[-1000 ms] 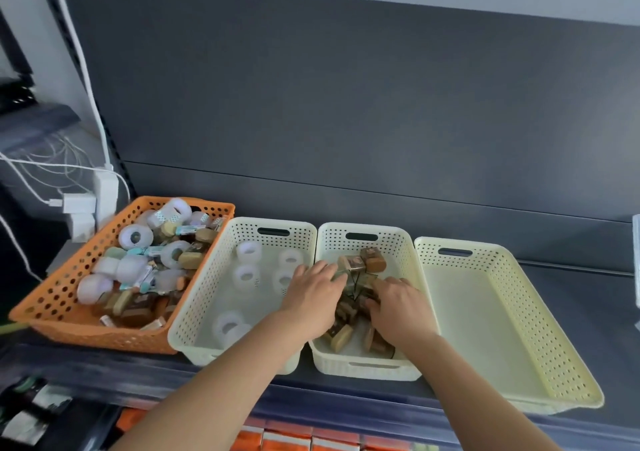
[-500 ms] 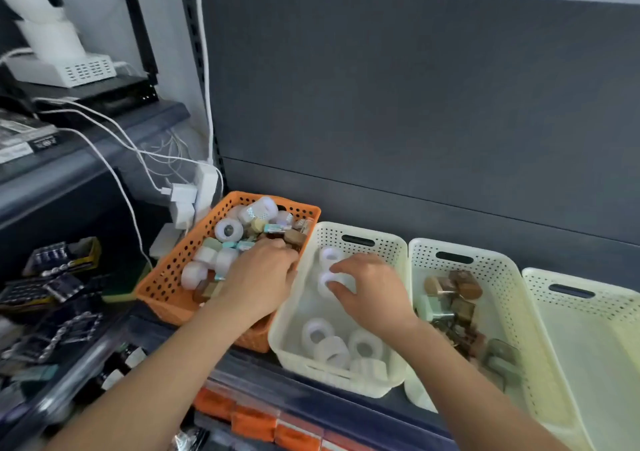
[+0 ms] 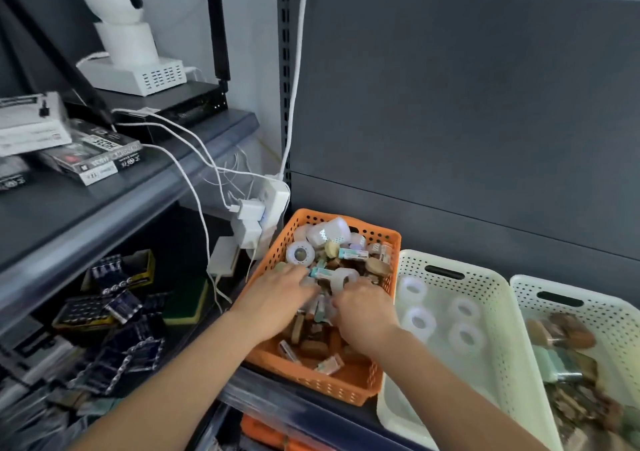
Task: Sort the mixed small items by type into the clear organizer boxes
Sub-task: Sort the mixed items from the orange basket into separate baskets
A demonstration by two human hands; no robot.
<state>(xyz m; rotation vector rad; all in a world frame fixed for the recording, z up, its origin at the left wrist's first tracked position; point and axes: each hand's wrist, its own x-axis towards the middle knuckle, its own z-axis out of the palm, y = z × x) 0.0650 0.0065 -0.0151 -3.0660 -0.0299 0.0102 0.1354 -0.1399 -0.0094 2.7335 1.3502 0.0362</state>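
Digging in the orange basket point(image 3: 346, 386) with both hands. Left hand point(image 3: 277, 300): fingers spread flat and loose on the mixed small items point(image 3: 313, 329), tips touching a small teal packet point(image 3: 323, 272). Right hand point(image 3: 363, 310): fingers bent down into the pile, clear tape roll point(image 3: 341, 279) just beyond the tips; cannot tell whether gripping anything. Right of those fingers, a cream basket point(image 3: 491, 281) holding tape rolls point(image 3: 464, 336); farther right, another cream basket point(image 3: 606, 308) with brown pieces point(image 3: 568, 333).
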